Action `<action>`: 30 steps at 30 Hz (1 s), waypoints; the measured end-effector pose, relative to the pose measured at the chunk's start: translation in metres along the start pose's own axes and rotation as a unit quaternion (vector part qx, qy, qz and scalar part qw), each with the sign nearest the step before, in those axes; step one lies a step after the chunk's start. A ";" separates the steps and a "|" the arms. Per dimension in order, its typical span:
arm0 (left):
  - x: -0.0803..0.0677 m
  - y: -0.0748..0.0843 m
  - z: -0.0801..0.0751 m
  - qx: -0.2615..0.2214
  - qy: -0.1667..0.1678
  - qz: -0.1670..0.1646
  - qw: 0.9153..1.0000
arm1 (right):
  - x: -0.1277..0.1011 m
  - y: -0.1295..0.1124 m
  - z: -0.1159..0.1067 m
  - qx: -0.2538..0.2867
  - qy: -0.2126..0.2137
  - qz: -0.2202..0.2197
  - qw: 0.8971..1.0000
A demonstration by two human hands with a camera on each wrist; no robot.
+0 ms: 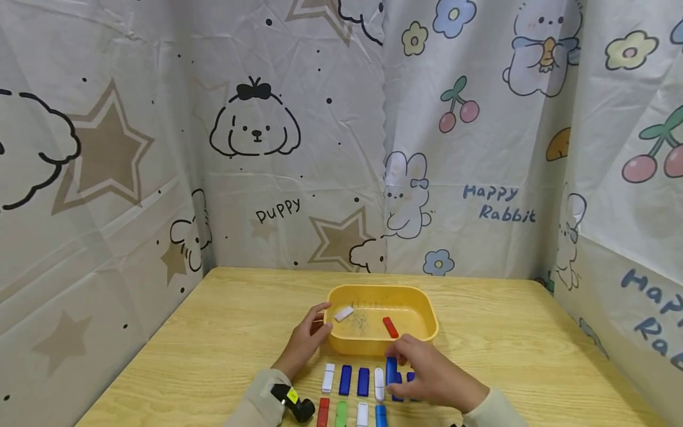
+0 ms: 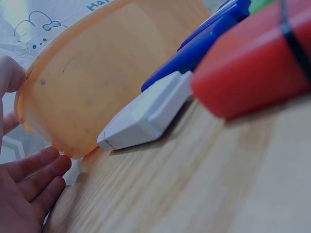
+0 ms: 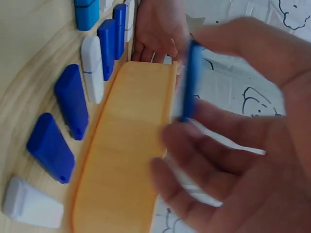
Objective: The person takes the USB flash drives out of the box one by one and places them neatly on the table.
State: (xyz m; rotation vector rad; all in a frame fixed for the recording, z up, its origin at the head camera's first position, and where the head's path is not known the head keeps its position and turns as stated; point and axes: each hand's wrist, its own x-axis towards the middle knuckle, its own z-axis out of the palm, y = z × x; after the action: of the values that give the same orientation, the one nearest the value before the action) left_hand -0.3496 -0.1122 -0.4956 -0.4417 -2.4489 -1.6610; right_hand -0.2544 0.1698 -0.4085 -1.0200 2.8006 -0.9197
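Fingers of your right hand (image 1: 432, 379) curl round a blue stick (image 3: 190, 80), pinching it upright between thumb and fingertips just in front of the yellow tub (image 1: 427, 320); the right wrist view shows the stick lifted clear of the table, though the hand is blurred there. Your left hand (image 1: 305, 343) lies open against the tub's left end, fingers straight and relaxed, thumb touching the rim, and holds nothing. In the left wrist view those fingers (image 2: 34, 170) rest on the wood right at the tub's outer wall.

Inside the tub lie two pieces, well apart: a white one (image 1: 344, 314) near the left wall and a red one (image 1: 390, 327) near the front wall.

Between your hands, on the table just before the tub, a row of sticks stands side by side: a white stick (image 1: 328, 378), two blue ones (image 1: 345, 380) (image 1: 363, 381) and another white one (image 1: 379, 384). A nearer row runs along the picture's bottom edge: red (image 1: 322, 412), green (image 1: 341, 414), white (image 1: 362, 414) and blue (image 1: 380, 416).

All of it sits on a pale wooden table (image 1: 533, 356). Cartoon-printed cloth (image 1: 256, 130) with puppies, rabbits, stars and cherries hangs round the table on three sides.
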 end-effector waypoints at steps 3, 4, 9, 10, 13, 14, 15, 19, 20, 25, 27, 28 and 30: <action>-0.001 0.001 0.000 -0.001 0.000 -0.003 1.000 | 0.000 -0.007 -0.002 -0.019 -0.062 0.030 0.997; -0.001 0.002 -0.001 -0.002 0.000 -0.003 1.000 | 0.000 -0.008 -0.002 -0.026 -0.079 0.040 0.996; -0.003 0.012 -0.004 0.001 -0.003 0.003 1.000 | 0.000 -0.015 0.001 -0.052 -0.139 0.091 0.985; -0.003 0.012 -0.004 -0.001 -0.004 0.003 1.000 | 0.000 -0.016 0.002 -0.056 -0.146 0.101 0.983; -0.004 0.012 -0.003 -0.002 -0.006 -0.001 1.000 | -0.001 -0.019 0.007 -0.064 -0.160 0.137 0.975; -0.004 0.012 -0.003 -0.002 -0.006 -0.004 1.000 | -0.002 -0.020 0.008 -0.067 -0.163 0.147 0.973; -0.003 0.006 -0.001 -0.002 -0.004 -0.004 1.000 | -0.002 -0.021 0.009 -0.069 -0.166 0.157 0.971; -0.002 0.002 0.000 -0.002 0.000 -0.003 1.000 | -0.003 -0.023 0.013 -0.067 -0.168 0.189 0.965; -0.002 0.002 0.000 -0.003 0.000 -0.002 1.000 | -0.003 -0.024 0.014 -0.065 -0.167 0.198 0.964; -0.002 0.003 0.000 -0.002 -0.002 -0.001 1.000 | -0.004 -0.025 0.020 -0.068 -0.178 0.219 0.957; -0.002 0.002 0.000 -0.001 -0.002 -0.001 1.000 | -0.003 -0.025 0.022 -0.087 -0.191 0.216 0.954; -0.002 0.002 0.000 -0.003 -0.001 -0.003 1.000 | -0.003 -0.025 0.023 -0.097 -0.197 0.215 0.952; -0.002 0.002 0.000 -0.004 -0.001 -0.006 1.000 | -0.002 -0.025 0.025 -0.117 -0.211 0.211 0.947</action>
State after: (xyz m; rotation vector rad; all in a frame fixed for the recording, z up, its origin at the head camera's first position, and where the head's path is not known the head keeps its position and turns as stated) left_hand -0.3470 -0.1119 -0.4940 -0.4310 -2.4518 -1.6753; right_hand -0.2331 0.1425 -0.4161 -0.5084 2.6270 -0.2846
